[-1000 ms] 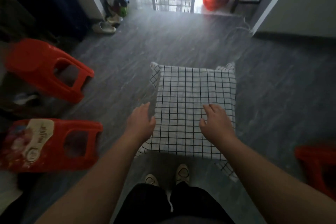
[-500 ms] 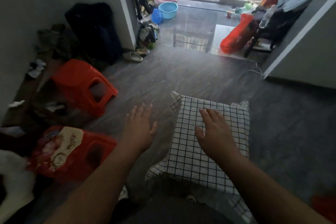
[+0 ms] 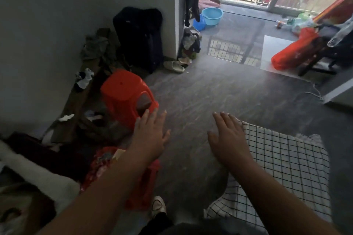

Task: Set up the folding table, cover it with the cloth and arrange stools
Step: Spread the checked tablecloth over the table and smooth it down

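A stool (image 3: 126, 91) stood upright on the floor by the left wall. A second stool (image 3: 145, 187) sat nearer, partly under the left forearm. The left hand (image 3: 150, 137) hovered flat before the upright stool, fingers straight and slightly spread, holding nothing. The right hand (image 3: 227, 139), equally flat and empty, hung over the desk's far left corner. The cloth (image 3: 286, 168) covered the desk, hiding it.

Both bare forearms are reaching up from the bottom of the frame toward its centre. The left hand (image 3: 150, 137) is hovering palm down, fingers straight and slightly spread. The right hand (image 3: 227, 139) is hovering likewise at centre-right, holding nothing.
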